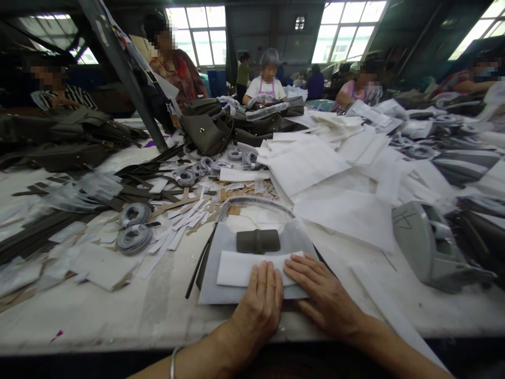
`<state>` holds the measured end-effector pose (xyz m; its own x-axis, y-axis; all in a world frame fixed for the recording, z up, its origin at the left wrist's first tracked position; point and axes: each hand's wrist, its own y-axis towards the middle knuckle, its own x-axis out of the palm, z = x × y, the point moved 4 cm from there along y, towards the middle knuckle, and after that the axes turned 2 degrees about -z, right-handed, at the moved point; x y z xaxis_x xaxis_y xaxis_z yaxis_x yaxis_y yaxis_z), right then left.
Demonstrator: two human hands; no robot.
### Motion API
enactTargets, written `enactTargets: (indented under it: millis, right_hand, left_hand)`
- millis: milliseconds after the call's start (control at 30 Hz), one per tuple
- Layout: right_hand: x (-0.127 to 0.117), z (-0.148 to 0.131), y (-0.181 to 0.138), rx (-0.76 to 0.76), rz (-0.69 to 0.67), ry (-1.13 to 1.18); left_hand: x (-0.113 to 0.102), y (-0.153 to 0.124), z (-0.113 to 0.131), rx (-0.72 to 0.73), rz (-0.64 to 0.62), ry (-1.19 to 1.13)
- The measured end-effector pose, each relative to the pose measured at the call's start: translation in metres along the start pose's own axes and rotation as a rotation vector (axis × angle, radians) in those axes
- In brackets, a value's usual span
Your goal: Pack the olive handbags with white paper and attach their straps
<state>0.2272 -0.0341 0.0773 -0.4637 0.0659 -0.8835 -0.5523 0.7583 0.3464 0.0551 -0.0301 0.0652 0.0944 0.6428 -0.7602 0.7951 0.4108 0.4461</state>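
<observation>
My left hand (260,302) lies flat, fingers stretched out, on a folded white sheet (236,268) at the near table edge. Beside it my right hand (321,295) also rests flat with fingers spread on the same sheet's right end. The sheet lies over a grey wrapped bag (221,247). A dark olive leather clasp piece (258,241) sits on the wrapping just beyond my fingertips. A wrapped curved handle (256,202) arches behind it. Neither hand grips anything.
White paper sheets (307,163) pile to the right and far side. Coiled wrapped straps (134,226) and paper scraps litter the left. Olive handbags (205,131) stand at the back. A grey tape dispenser (430,247) sits at right. Other people work around the table.
</observation>
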Motion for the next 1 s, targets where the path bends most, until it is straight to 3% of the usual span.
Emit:
enactTargets:
  millis: [100, 267, 367, 500, 667, 733, 833, 1000]
  right_hand:
    - [-0.018, 0.01, -0.002, 0.199, 0.186, 0.229]
    - [-0.036, 0.032, -0.039, 0.981, 0.72, 0.745]
    - [-0.019, 0.022, -0.055, 1.167, 0.685, 1.203]
    - [0.008, -0.007, -0.063, 1.127, 0.504, 1.547]
    - [0.033, -0.034, -0.046, 0.855, 0.28, 1.733]
    - [0.037, -0.032, -0.029, 0.78, 0.363, 1.648]
    - [0.045, -0.019, -0.006, 0.807, 0.599, 1.518]
    - [0.058, -0.013, 0.011, 0.918, 0.799, 1.619]
  left_hand:
    - [0.005, 0.004, -0.006, 0.026, 0.023, -0.047]
    - [0.006, 0.002, -0.02, 0.012, 0.096, -0.137]
    - [0.005, 0.001, -0.023, 0.016, 0.114, -0.169]
    - [0.004, 0.002, -0.029, 0.03, 0.108, -0.196]
    - [-0.002, 0.005, -0.038, 0.032, 0.116, -0.236]
    - [-0.003, 0.006, -0.039, 0.04, 0.11, -0.231]
    - [-0.003, 0.007, -0.038, 0.037, 0.109, -0.206]
    - [-0.002, 0.005, -0.033, -0.004, 0.093, -0.185]
